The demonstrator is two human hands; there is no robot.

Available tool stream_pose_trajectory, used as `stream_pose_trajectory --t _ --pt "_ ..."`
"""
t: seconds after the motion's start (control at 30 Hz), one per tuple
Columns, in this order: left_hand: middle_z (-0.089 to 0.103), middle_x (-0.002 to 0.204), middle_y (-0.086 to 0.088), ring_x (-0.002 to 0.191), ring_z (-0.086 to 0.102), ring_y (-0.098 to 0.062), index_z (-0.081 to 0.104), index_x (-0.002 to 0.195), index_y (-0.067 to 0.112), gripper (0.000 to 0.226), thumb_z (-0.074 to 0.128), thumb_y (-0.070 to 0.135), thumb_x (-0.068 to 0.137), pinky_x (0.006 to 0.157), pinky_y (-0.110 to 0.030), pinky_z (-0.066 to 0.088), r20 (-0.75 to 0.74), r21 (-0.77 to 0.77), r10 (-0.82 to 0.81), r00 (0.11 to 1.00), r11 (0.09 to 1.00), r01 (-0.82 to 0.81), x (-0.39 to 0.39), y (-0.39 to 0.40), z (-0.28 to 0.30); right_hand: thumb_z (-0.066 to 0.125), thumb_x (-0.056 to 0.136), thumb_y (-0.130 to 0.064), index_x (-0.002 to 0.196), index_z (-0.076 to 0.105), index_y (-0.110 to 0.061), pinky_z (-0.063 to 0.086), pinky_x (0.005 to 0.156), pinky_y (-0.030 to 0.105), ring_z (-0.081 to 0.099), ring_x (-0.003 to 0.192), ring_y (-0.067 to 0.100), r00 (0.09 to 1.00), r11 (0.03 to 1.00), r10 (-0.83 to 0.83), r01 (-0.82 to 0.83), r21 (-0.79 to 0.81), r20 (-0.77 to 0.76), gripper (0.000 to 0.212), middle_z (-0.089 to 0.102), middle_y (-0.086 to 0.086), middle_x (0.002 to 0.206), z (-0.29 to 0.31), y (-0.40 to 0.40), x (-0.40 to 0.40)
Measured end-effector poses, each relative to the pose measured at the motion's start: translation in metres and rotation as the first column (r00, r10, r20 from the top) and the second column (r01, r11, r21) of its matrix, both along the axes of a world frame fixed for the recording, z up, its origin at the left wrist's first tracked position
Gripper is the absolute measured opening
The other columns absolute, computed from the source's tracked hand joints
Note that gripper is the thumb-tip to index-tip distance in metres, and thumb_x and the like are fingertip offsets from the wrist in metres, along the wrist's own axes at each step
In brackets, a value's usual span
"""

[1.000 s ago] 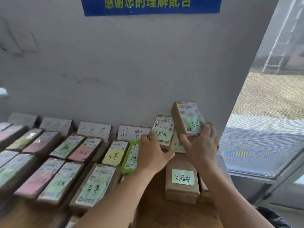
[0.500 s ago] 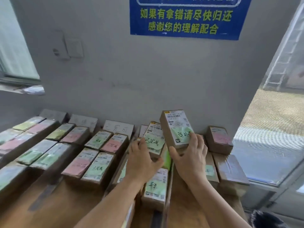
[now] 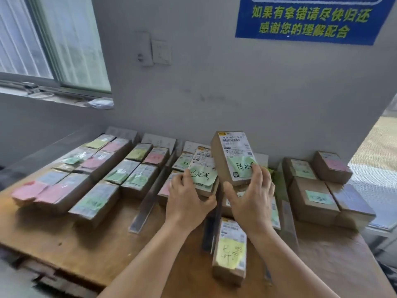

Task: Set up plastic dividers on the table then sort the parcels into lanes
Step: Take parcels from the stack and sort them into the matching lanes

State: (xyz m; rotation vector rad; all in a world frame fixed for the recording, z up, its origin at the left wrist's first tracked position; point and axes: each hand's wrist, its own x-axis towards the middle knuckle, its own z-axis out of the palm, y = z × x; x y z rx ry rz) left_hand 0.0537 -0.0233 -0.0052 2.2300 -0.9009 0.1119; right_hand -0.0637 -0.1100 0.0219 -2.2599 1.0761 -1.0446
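Head view: my right hand (image 3: 250,196) grips a raised parcel (image 3: 233,157) above the middle lanes; my left hand (image 3: 189,198) pinches a second parcel (image 3: 203,168) beside it. I should read each note, then lower squarely between dividers (image 3: 148,201).

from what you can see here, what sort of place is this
Probably a parcel pickup or sorting point. Rows of labelled parcels lie in lanes on a wooden table, and a blue notice on the wall asks people to return anything taken by mistake.
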Motion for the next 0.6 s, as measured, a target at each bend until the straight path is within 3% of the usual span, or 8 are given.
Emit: stream_pose_trajectory --t 0.23,0.47,0.6 --pt "0.027 0.141 -0.004 0.13 0.02 -0.019 0.015 0.15 0.015 0.101 0.065 0.059 0.074 0.103 -0.03 0.033 0.0 -0.006 0.059 0.998 0.998 -0.059 0.021 0.051 -0.009 0.066 0.08 -0.047 0.141 0.024 -0.016 0.037 0.1 0.049 0.026 0.122 0.024 0.999 0.999 0.039 -0.039 -0.034 -0.003 0.08 0.028 0.003 0.139 -0.007 0.029 0.023" --pt "0.03 0.134 0.002 0.123 0.027 -0.015 0.017 0.148 0.02 0.102 0.06 0.067 0.069 0.095 -0.027 0.041 -0.003 0.151 0.145 0.989 0.978 -0.143 0.013 0.071 -0.058 0.065 0.081 -0.047 0.141 0.024 -0.014 0.035 0.103 0.055 0.023 0.125 0.022 0.998 0.998 0.062 -0.062 0.008 -0.019 0.08 0.027 0.007 0.142 -0.017 0.011 0.036" --pt "0.032 0.133 0.002 0.119 0.023 -0.012 0.019 0.147 0.018 0.101 0.065 0.063 0.069 0.097 -0.025 0.033 -0.109 0.253 0.203 0.973 0.952 -0.17 0.005 0.076 -0.096 0.066 0.081 -0.047 0.14 0.024 -0.016 0.033 0.094 0.037 0.029 0.122 0.027 0.997 0.997 0.078 -0.077 0.018 -0.018 0.078 0.03 0.006 0.14 -0.028 0.001 0.04"
